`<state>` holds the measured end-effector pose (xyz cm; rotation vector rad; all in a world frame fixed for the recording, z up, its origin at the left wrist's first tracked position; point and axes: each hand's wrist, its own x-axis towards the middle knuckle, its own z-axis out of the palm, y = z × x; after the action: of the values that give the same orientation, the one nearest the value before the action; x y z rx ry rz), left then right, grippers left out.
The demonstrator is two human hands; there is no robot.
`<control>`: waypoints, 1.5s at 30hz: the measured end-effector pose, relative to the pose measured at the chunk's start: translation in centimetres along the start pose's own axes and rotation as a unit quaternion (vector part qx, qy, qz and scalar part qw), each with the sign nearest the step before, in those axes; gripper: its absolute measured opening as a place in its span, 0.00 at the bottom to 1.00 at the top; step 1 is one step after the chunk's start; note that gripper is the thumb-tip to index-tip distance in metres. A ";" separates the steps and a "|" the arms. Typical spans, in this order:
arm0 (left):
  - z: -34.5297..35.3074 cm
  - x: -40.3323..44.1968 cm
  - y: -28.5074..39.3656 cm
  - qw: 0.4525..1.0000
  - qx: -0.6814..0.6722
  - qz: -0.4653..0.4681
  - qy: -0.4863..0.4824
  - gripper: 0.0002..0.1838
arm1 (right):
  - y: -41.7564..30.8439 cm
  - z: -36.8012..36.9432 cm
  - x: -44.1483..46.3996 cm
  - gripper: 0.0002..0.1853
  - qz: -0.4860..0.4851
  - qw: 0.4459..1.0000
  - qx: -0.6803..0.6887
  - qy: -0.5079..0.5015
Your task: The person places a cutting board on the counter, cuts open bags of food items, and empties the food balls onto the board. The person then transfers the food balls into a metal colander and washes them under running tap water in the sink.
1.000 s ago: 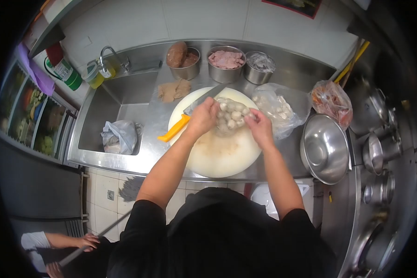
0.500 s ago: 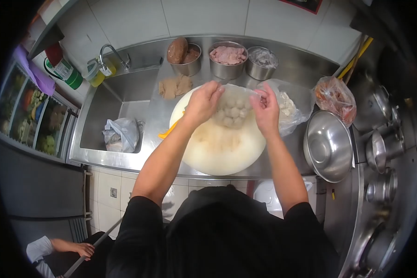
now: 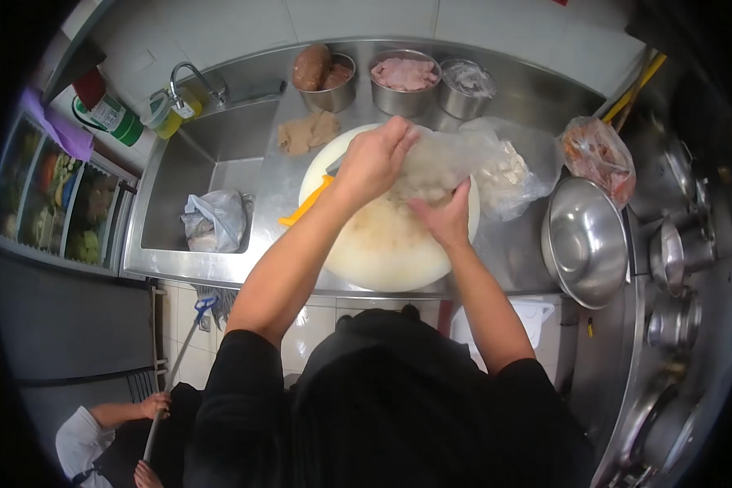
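My left hand [image 3: 376,161] is closed on the gathered top of a clear plastic bag [image 3: 435,156] of pale round balls, blurred by motion. Against the bag's lower part, my right hand [image 3: 447,215] cups the balls, its thumb raised along the side. Both hands are over a round white cutting board [image 3: 390,256] with brownish stains. An orange-handled tool [image 3: 307,203] lies at the board's left edge, its far end mostly hidden by my left forearm. Right of the bag sits another clear bag [image 3: 508,167] with whitish pieces in it.
Metal pots of meat [image 3: 404,75] line the back of the steel counter. A brown cloth [image 3: 307,132] lies near the sink [image 3: 195,183], which holds a bagged item [image 3: 215,224]. A steel bowl [image 3: 586,244] stands at right. A co-worker's hand [image 3: 156,404] grips a mop handle at lower left.
My right hand has moved from the bag's top edge down to its lower part. My left hand has shifted right and up with the bag. The co-worker's mop has come into view.
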<state>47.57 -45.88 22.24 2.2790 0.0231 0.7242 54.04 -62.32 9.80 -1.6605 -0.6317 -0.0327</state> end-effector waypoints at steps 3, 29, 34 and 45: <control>-0.4 -0.5 0.5 1.000 0.012 -0.002 0.006 0.09 | 0.6 0.1 -0.2 0.64 0.008 0.999 0.033 -0.014; -2.8 1.0 0.8 0.998 0.022 0.051 0.040 0.13 | -0.4 1.5 0.1 0.58 -0.047 0.997 -0.020 -0.060; -2.8 -2.3 -1.0 0.993 -0.088 -0.055 0.049 0.27 | 0.9 1.7 -0.1 0.46 0.003 0.977 -0.203 -0.068; 2.9 -8.6 -6.9 0.984 -0.032 -0.062 0.161 0.08 | 2.4 1.1 -0.4 0.46 -0.039 0.991 0.044 -0.119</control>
<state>43.12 -44.65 11.83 2.0574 0.2864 1.0048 54.40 -61.59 7.23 -1.5666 -0.8665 0.1359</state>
